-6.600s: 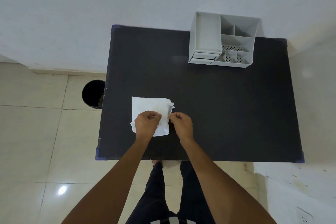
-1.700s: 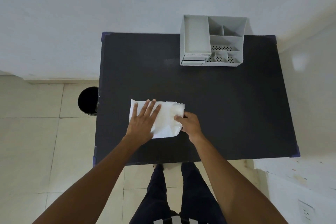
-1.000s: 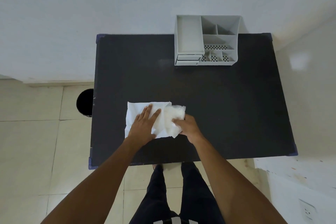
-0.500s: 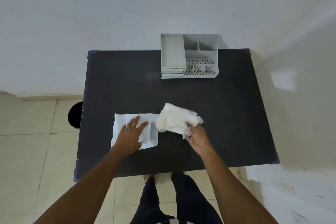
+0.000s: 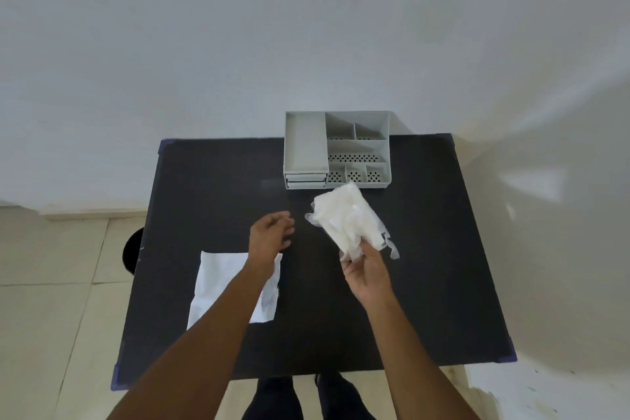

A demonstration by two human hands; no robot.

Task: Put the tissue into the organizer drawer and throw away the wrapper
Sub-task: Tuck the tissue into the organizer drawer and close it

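Note:
A flat white tissue [image 5: 221, 283] lies on the black table [image 5: 433, 266] at the near left, partly hidden under my left forearm. My left hand [image 5: 271, 232] hovers just beyond the tissue's far edge, fingers apart and holding nothing. My right hand [image 5: 366, 271] is raised over the middle of the table and pinches a crinkled, translucent wrapper [image 5: 346, 218] by its lower end. The grey organizer [image 5: 354, 147] stands at the table's far edge. Its two small drawers [image 5: 305, 180] at the front left are closed. The wrapper's top hangs just in front of the organizer.
A dark round bin [image 5: 131, 249] stands on the tiled floor beside the table's left edge, partly hidden by the table. A white wall rises behind the table and to the right. My legs show below the near edge.
My right hand has lifted the wrapper off the tissue and carried it up towards the organizer. My left hand has left the tissue and risen forward. The tissue stays flat on the table.

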